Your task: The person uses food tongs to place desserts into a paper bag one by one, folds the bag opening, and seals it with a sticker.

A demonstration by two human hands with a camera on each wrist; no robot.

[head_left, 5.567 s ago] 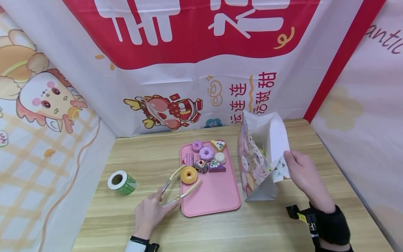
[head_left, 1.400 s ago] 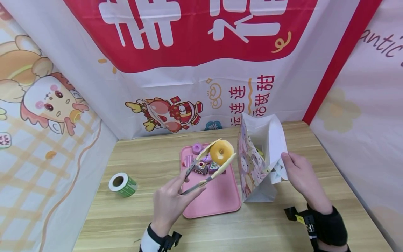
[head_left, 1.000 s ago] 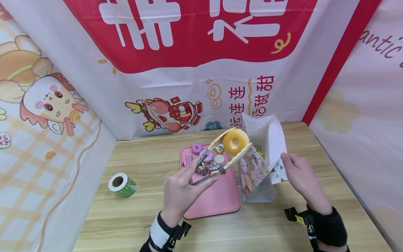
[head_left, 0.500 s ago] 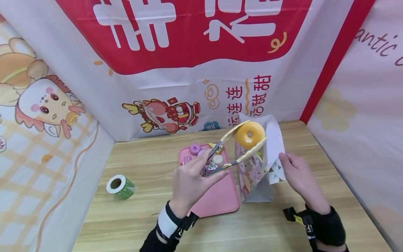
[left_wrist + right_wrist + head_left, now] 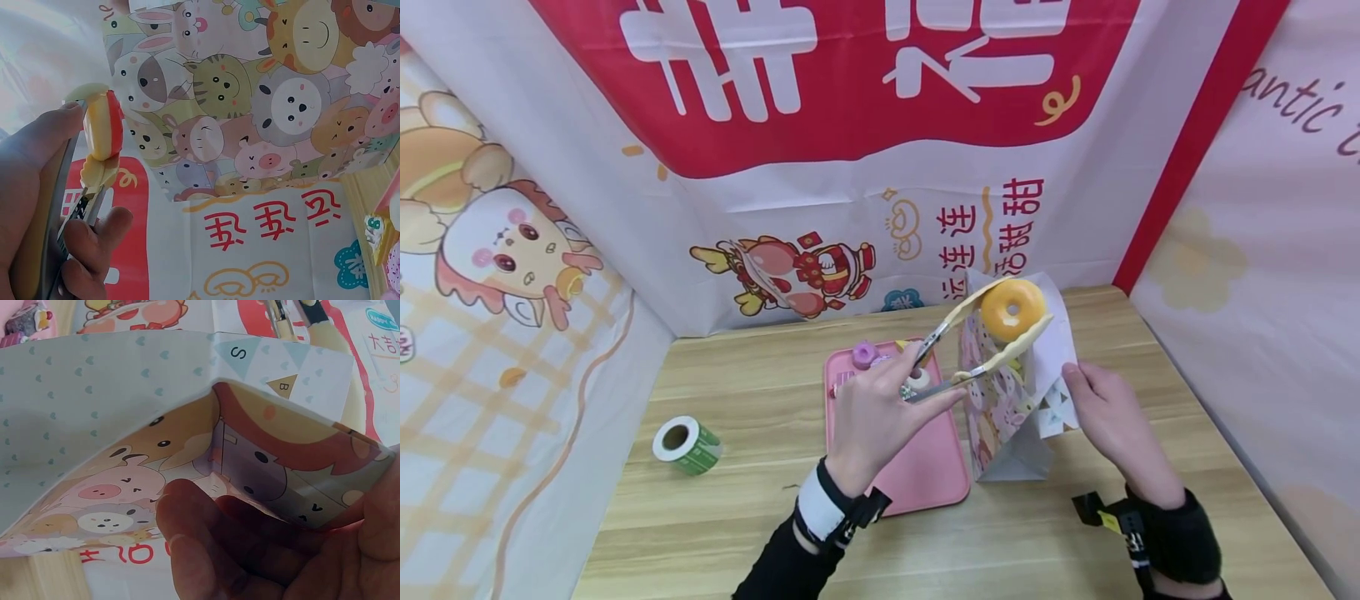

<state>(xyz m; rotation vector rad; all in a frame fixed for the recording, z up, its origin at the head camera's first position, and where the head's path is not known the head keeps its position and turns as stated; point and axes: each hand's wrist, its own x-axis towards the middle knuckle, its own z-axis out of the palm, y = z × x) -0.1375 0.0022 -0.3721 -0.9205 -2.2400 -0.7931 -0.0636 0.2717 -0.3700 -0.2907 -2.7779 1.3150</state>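
My left hand (image 5: 876,425) pinches a pair of metal tongs (image 5: 1017,343) with cream-coloured tips. Between those tips sits a yellow toy doughnut (image 5: 995,317), held over the mouth of an upright paper bag (image 5: 992,417) printed with cartoon animals. In the left wrist view the doughnut (image 5: 103,128) appears edge-on, in front of the bag's inside or panel. My right hand (image 5: 1108,412) grips the bag's right rim and keeps it spread. Something yellow-green shows inside the bag; the rest of its contents is hidden. The right wrist view has curled fingers (image 5: 219,550) at the bag's folded edge.
A pink tray (image 5: 925,475) left of the bag carries several toy sweets, such as a purple ring (image 5: 864,356), partly behind my left hand. A roll of green labels (image 5: 688,446) stands farther left on the wooden table (image 5: 737,383). Printed cloth walls surround the table.
Using the tongs, my left hand has picked the yellow doughnut off the tray and carried it rightward to above the bag. My right hand has stayed on the bag's rim.
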